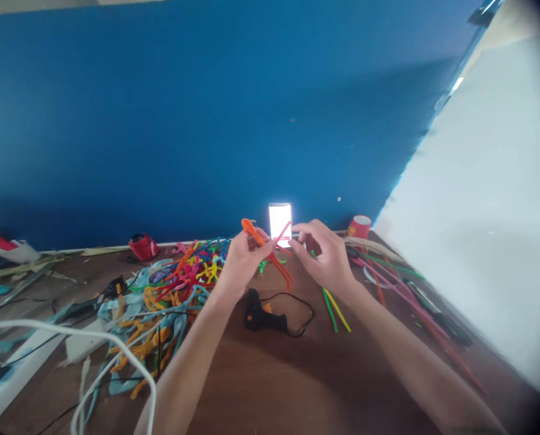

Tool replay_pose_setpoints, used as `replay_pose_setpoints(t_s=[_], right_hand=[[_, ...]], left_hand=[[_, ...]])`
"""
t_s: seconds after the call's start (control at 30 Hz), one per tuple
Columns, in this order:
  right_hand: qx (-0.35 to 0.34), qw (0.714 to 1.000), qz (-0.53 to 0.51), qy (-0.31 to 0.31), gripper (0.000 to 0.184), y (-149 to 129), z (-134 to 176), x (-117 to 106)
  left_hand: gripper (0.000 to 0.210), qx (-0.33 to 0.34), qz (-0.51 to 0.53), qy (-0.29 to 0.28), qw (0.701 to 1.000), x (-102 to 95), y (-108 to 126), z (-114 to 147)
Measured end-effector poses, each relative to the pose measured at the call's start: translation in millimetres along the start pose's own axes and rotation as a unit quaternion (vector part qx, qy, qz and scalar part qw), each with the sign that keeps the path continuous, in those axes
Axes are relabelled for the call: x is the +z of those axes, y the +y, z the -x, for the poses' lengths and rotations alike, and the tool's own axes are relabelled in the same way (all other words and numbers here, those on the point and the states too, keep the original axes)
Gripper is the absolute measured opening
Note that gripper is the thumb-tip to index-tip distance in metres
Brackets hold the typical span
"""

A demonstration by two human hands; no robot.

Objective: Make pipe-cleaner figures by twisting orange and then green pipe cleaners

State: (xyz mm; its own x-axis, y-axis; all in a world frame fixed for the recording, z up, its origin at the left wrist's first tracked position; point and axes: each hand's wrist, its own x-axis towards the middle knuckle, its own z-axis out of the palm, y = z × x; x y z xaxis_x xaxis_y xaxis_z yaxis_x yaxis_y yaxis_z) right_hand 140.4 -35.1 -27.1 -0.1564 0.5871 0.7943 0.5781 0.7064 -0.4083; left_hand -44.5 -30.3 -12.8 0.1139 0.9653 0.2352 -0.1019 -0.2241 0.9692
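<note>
My left hand [247,254] pinches a bundle of bent orange pipe cleaners [250,228] between thumb and fingers. A loop sticks up above the hand, and reddish-orange ends point down and to the right. One red end slants up toward my right hand [322,254], whose thumb and index finger are curved with a gap between them. Those fingertips are close to the red end; whether they touch it I cannot tell. Behind the hands a phone [279,217] with a bright white screen stands upright against the wall. Below them lies a black glue gun [263,317] with its cord.
Tangled, many-coloured pipe cleaners [192,266] cover the left side. A white cable [134,356] loops in front, near a power strip [20,380]. Green and yellow pipe cleaners [340,311] lie below my right wrist. Long strands [406,290] and a red cup [359,226] are at right.
</note>
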Motion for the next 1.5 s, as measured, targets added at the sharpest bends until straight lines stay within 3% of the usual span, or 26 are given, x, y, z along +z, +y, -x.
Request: replay_pose_setpoints(t_s=[0.13, 0.27, 0.37, 0.47, 0.57, 0.67, 0.77, 0.9, 1.03, 1.1, 1.17, 1.33, 1.4, 1.5], right_hand=[[-0.172, 0.968, 0.169, -0.066, 0.031, 11.4, 0.6, -6.0], [-0.240, 0.935, 0.247, -0.083, 0.030, 14.3, 2.4, -7.3], [-0.244, 0.930, 0.265, -0.077, 0.022, 11.7, 3.5, -6.0], [-0.168, 0.964, 0.192, -0.079, 0.021, 5.3, 4.1, -0.8], [0.004, 0.997, 0.002, -0.073, 0.031, -5.0, 3.6, 7.7], [0.172, 0.960, -0.203, -0.085, 0.035, -14.2, 2.1, 14.1], [0.210, 0.932, -0.280, -0.094, 0.034, -16.0, -0.1, 14.3], [0.145, 0.969, -0.179, -0.090, 0.029, -7.4, -3.3, 6.6], [0.020, 0.997, -0.049, -0.053, 0.020, 4.7, -3.7, -3.2], [-0.085, 0.994, 0.048, -0.058, 0.026, 9.0, -2.5, -6.9], [-0.172, 0.971, 0.150, -0.066, 0.024, 11.2, -1.2, -8.8], [-0.253, 0.931, 0.259, -0.046, 0.015, 9.7, -0.9, -8.6], [-0.257, 0.930, 0.260, -0.046, 0.009, 8.5, -1.6, -7.3], [-0.209, 0.952, 0.216, -0.059, 0.022, 6.8, -2.0, -2.4]], left_hand=[[0.035, -0.062, 0.024, -0.027, 0.997, -2.4, 3.6, 0.8], [0.035, -0.057, 0.036, -0.042, 0.997, -0.4, 2.7, 2.0], [0.032, -0.021, 0.020, -0.044, 0.999, 1.6, -1.0, 1.1], [0.026, 0.050, -0.038, -0.029, 0.998, 3.5, -2.8, 1.5], [0.011, 0.146, -0.173, 0.002, 0.974, 4.9, -0.8, 5.5], [0.006, 0.226, -0.282, 0.033, 0.932, 6.0, 1.2, 10.1], [0.006, 0.225, -0.257, 0.038, 0.939, 6.6, 0.0, 10.7], [0.017, 0.133, -0.111, 0.016, 0.985, 5.1, -4.7, 4.5], [0.023, 0.044, -0.038, 0.029, 0.998, 2.1, -5.3, -0.9], [0.024, -0.008, -0.012, 0.021, 1.000, 1.1, -4.1, -1.5], [0.025, -0.039, -0.005, 0.008, 0.999, 1.0, -3.6, -1.1], [0.022, -0.018, -0.047, -0.014, 0.999, 2.3, -8.3, -0.3], [0.020, 0.004, -0.052, -0.041, 0.998, 2.5, -10.8, -0.6], [0.019, 0.053, -0.075, -0.083, 0.992, 2.3, -12.9, -0.8]])
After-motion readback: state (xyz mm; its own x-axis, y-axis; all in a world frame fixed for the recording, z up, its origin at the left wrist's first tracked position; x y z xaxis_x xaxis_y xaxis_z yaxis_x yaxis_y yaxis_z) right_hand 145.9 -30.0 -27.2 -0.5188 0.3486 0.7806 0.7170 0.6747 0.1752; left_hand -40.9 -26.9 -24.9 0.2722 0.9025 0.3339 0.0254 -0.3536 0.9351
